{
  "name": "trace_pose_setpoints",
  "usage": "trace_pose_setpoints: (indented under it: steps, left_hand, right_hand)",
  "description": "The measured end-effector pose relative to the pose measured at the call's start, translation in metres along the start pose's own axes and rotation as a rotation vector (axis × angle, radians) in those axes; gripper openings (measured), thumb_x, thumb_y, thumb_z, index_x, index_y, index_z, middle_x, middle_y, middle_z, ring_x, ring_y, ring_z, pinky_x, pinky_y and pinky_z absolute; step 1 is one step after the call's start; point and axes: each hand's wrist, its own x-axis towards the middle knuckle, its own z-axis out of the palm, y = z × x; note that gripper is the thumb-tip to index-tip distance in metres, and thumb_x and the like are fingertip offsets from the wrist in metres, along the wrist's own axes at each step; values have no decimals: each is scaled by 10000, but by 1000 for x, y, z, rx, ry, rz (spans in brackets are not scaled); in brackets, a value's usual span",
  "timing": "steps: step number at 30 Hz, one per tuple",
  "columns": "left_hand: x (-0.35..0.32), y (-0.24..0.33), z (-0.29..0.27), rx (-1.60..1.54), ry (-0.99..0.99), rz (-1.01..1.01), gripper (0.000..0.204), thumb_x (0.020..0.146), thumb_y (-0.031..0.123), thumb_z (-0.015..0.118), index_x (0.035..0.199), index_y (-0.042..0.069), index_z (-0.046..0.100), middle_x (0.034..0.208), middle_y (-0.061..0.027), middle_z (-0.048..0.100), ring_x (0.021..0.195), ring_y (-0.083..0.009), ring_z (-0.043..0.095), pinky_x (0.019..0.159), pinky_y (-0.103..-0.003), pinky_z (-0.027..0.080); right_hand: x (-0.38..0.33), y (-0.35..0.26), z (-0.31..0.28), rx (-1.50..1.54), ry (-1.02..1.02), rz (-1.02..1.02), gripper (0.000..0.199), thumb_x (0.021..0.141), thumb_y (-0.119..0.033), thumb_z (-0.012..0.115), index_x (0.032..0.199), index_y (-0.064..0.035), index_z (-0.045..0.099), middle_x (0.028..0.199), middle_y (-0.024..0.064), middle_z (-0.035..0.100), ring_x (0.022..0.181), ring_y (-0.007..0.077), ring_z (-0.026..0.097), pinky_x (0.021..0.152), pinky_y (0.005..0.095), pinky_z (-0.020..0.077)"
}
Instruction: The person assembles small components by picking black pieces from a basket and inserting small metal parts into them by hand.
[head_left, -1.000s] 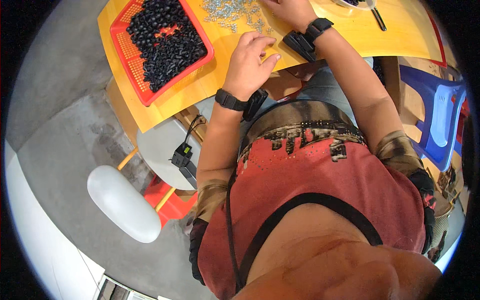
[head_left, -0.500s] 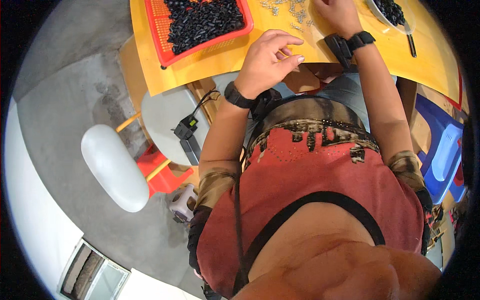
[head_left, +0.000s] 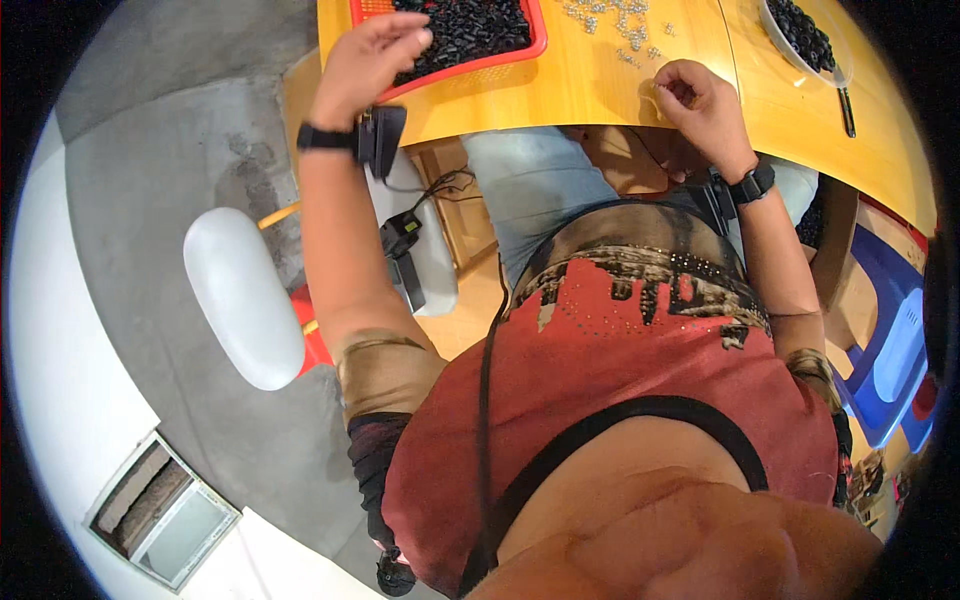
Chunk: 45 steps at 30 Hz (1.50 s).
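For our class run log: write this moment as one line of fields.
left hand: fingers bunched over red tray of black parts | right hand: curled on yellow table beside small metal pieces | bowl: far right

Glossy yellow wooden table [head_left: 600, 85], red plastic mesh tray [head_left: 520, 48] of matt black parts [head_left: 470, 25], shiny metal bits [head_left: 615, 20].

**Both arms raised, hands curled**

The left hand [head_left: 368, 55] is lifted, its forearm running up from a bent elbow, fingers drawn together with the tips pointing right. A dark band circles that wrist. The right hand [head_left: 695, 100] is curled loosely, knuckles up, fingers tucked under toward the thumb. Its wrist, too, carries a dark band, the forearm sloping down to the elbow.
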Motion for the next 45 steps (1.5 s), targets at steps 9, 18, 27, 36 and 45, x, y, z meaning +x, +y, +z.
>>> trace_pose_setpoints:
  steps: [9,18,27,36,45]
  left_hand:
    - [131,-47,-28,491,61,-131,257,866,147,734,1103,49,714,986,-121,709,883,-224,665,784,-349,549]
    - [143,-39,-18,674,-177,406,342,734,173,816,1044,41,754,1064,-196,708,1015,-350,661,897,-416,535]
    - [143,-20,3,1150,-42,54,275,684,205,811,834,-9,724,849,-225,690,815,-364,680,726,-438,556]
    - [-4,1,-3,-404,135,-16,212,872,31,704,1069,-33,659,905,-106,713,778,-167,699,718,-264,570]
    - [-36,7,151,-826,-216,30,275,901,-3,651,1176,-20,647,999,-97,698,850,-172,681,770,-270,554]
  right_hand:
    - [-2,0,-1,-29,-54,-35,133,840,-99,688,931,-6,661,834,124,682,744,234,677,680,307,532]
    - [-3,35,0,216,-80,73,106,865,-126,708,923,-42,680,777,-14,648,659,62,552,627,229,474]
    - [-8,38,2,204,-51,72,104,872,-122,702,936,-42,679,784,-26,639,654,51,540,619,220,470]
    - [-4,29,1,117,-36,-16,121,869,-135,698,944,-43,673,798,27,661,679,103,603,648,244,498]
    - [5,-6,1,330,-45,120,65,858,-52,670,882,7,660,751,74,653,699,150,619,655,280,503]
